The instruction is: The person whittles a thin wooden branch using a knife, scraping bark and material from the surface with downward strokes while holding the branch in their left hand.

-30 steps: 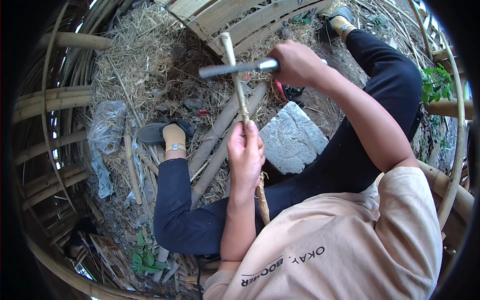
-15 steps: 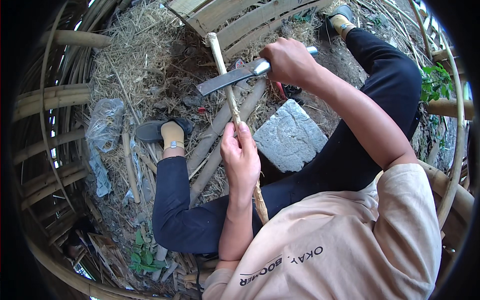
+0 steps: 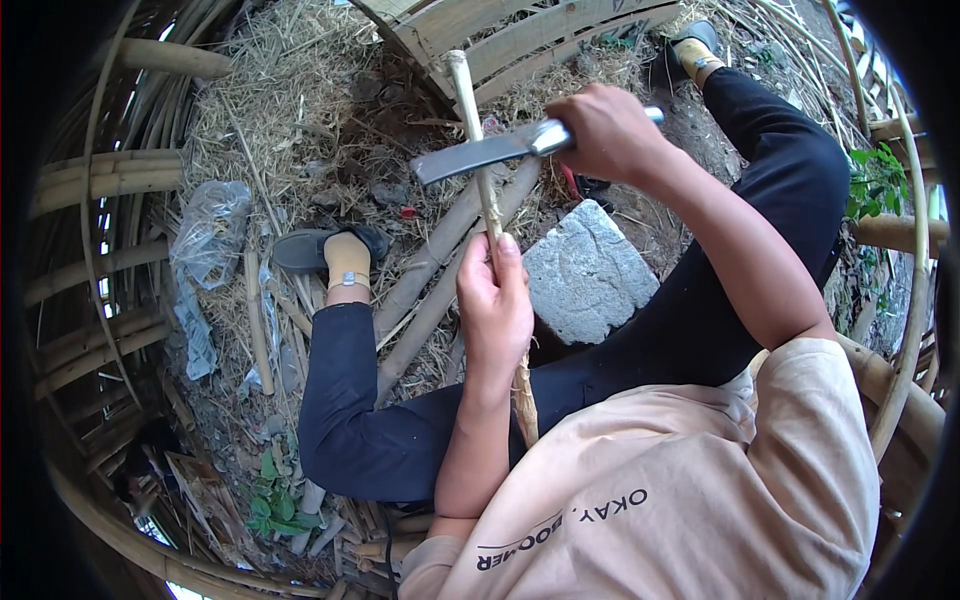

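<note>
My left hand (image 3: 498, 310) is closed around a pale, peeled wooden stick (image 3: 491, 205), with the thumb lying along it. The stick slants up and away from my lap; its far end points toward the wooden slats, and its near end rests by my thigh. In my right hand (image 3: 612, 132) is a knife (image 3: 455, 162) with a broad, flat metal blade and a silvery handle, gripped in a fist. The blade lies across the stick above my left hand, its tip pointing left.
A rough grey stone block (image 3: 588, 272) sits between my legs. Bamboo poles (image 3: 432, 245) lie on the straw-covered ground beside it. A slatted wooden panel (image 3: 520, 50) stands ahead. Crumpled clear plastic (image 3: 210, 232) lies at left, near a bamboo wall (image 3: 110, 185).
Both hands have shifted a little to the right, carrying the stick and the knife along. The blade still crosses the stick at about the same place.
</note>
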A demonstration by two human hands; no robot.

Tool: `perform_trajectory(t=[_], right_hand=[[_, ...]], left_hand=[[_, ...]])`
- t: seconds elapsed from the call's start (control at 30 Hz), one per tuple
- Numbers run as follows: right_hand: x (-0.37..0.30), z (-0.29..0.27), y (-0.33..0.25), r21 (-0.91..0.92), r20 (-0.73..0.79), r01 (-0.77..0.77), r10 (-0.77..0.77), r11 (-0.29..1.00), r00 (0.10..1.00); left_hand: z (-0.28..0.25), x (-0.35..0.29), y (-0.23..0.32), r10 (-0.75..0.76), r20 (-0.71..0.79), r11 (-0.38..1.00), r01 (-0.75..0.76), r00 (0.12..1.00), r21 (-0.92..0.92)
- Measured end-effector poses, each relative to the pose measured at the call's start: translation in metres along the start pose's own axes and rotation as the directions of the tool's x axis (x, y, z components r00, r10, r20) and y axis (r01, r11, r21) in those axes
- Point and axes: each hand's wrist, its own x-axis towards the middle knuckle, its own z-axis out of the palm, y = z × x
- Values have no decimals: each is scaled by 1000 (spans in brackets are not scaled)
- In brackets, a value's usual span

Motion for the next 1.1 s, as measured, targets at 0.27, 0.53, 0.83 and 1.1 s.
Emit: perform_trajectory(t=[0.27, 0.53, 0.83, 1.1], right_hand=[[9, 10, -6, 70, 10, -34, 33, 997, 999], [19, 7, 16, -23, -127, -114, 110, 993, 986], [16, -18, 38, -177, -312, -137, 77, 975, 947], [1, 4, -6, 50, 114, 5, -10, 999, 993]], left_hand=[[0, -4, 1, 19, -18, 999, -18, 1000, 32], [3, -5, 1, 49, -27, 993, -46, 998, 113], [3, -1, -1, -35, 32, 999, 36, 999, -27], [0, 4, -3, -50, 66, 984, 60, 997, -165]])
